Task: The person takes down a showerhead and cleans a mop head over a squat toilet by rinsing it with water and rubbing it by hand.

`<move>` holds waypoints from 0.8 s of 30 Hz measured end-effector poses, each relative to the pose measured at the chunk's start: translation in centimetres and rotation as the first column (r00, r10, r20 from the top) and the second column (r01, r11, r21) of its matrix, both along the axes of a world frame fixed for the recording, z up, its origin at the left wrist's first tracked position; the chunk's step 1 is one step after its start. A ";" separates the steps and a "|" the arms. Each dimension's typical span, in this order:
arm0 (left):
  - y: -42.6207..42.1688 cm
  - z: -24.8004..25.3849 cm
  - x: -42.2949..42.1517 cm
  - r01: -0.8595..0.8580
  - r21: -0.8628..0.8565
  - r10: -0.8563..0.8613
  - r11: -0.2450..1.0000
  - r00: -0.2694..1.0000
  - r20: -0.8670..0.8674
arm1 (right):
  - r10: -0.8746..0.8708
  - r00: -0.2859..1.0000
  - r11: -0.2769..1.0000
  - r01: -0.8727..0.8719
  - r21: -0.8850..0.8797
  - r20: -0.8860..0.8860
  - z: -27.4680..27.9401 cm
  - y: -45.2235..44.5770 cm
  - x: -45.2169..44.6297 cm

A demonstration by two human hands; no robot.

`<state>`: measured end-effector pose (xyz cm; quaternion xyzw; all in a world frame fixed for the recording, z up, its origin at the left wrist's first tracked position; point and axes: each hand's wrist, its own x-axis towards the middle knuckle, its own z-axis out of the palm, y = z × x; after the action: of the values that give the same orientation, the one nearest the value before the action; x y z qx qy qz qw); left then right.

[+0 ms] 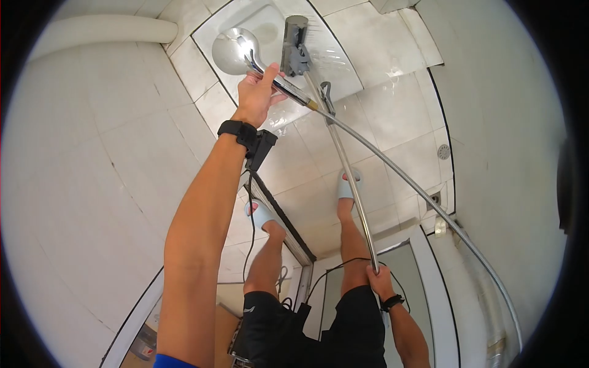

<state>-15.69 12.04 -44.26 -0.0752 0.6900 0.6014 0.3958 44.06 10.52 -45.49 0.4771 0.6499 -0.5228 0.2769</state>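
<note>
My left hand [261, 95] is wrapped round the handle of a chrome shower head [236, 52], held over the white squat toilet [211, 27]. From the handle's end a metal hose [399, 168] runs down to the right. My right hand [381, 282] grips the upper end of a mop's metal pole [353, 175], close to my right thigh. The grey mop head [295, 46] rests at the toilet's right side, with a lever [327, 98] partway along the pole. Water streaks show beside the mop head.
Wet tiles [392, 104] cover the floor, with a round drain [443, 151] at the right. A raised door sill [282, 214] runs between my slippered feet. A white pipe [110, 30] sits at upper left. Cables hang near my legs.
</note>
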 end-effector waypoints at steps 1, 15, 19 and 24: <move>0.1 0.2 0.0 0.007 0.003 -0.007 1.000 1.000 -0.020 | -0.012 1.000 0.999 0.012 0.030 -0.024 -0.3 -0.5 0.4; -1.0 -0.7 0.2 -0.038 0.053 0.041 0.998 0.998 -0.056 | -0.002 1.000 1.000 0.002 0.011 0.000 -0.1 -0.4 1.1; -1.6 -1.3 0.7 -0.047 -0.102 0.052 0.994 0.998 0.048 | -0.018 1.000 1.000 0.019 0.021 -0.014 0.9 0.0 -0.3; -1.6 -1.6 1.4 -0.011 -0.075 0.011 0.997 1.000 0.003 | -0.048 0.999 0.999 0.048 -0.017 0.007 1.8 0.9 -1.3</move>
<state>-14.33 10.44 -45.84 -0.0947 0.7110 0.5771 0.3905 42.76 11.42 -43.73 0.4918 0.6328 -0.5334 0.2704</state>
